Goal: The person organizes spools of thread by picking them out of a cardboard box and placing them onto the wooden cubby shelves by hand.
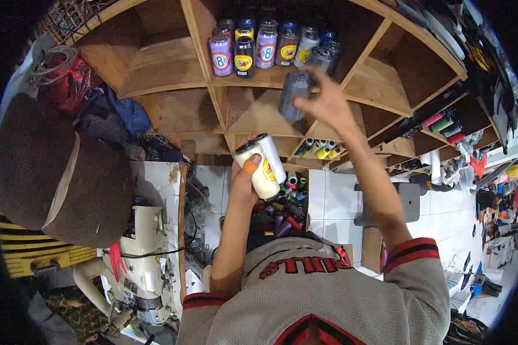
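Observation:
My left hand (pixel 243 183) is closed around a cream thread spool (pixel 266 185) with a yellow label, in front of my chest. A white thread spool (pixel 274 156) lies against it, apparently in the same grip. My right hand (pixel 328 106) is raised at the shelf, its thumb and fingers closed on a dark grey thread spool (pixel 293 95), slightly blurred. Just behind that spool, a shelf compartment holds rows of thread spools, among them a purple spool (pixel 220 58), a black spool (pixel 244 59) and a grey spool (pixel 321 57) at the right end.
The wooden shelf (pixel 213 84) curves across the top, divided into compartments. Coloured cones (pixel 322 150) sit in a lower compartment, with more spools in a heap (pixel 288 221) below. A sewing machine (pixel 147 230) stands at the left, and a grey stool (pixel 406 201) at the right.

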The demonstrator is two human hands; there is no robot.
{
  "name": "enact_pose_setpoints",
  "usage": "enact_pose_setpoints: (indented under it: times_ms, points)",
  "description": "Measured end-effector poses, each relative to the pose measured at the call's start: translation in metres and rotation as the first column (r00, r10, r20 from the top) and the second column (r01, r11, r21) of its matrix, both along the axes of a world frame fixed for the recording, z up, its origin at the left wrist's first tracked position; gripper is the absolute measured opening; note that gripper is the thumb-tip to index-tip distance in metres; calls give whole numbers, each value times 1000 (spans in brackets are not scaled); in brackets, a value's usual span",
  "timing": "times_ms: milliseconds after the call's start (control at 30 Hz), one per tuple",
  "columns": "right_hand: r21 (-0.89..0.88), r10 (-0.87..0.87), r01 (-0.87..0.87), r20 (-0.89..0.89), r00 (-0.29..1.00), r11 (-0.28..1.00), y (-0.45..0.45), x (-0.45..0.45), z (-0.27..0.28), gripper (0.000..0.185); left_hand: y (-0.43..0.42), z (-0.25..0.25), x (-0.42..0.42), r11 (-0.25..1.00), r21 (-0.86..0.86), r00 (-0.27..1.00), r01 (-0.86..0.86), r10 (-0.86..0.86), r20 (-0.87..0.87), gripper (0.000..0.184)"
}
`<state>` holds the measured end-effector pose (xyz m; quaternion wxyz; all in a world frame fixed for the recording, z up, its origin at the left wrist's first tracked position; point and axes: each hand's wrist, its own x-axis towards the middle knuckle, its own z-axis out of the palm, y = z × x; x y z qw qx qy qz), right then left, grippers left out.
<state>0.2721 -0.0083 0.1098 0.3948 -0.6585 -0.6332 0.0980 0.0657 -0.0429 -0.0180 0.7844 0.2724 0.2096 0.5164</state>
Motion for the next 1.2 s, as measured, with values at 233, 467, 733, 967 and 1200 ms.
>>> enact_pose_setpoints:
  times_ms: [233,467,733,967,1200]
  points:
    - [110,-79,10,640,765,994,78,32,36,59,-8,6,-14,999,-31,998,-10,12,67,52]
    - [-71,-95,217,739,667,974,102,35,23,66,-6,4,-26,998,-67,995,15,-9,96,54]
    - [317,-118,-72,541,832,946,55,19,24,59,6,1,-23,997,-68,962,41,-21,273,61]
    - [-463,310,-413,-284,907,784,-52,-42,-52,67,6,3,-14,995,-95,982,-24,42,185,71]
    - [-263,-121,8,-414,902,965,-69,-29,-51,42,4,7,-1,968,-224,988,110,-82,132,48]
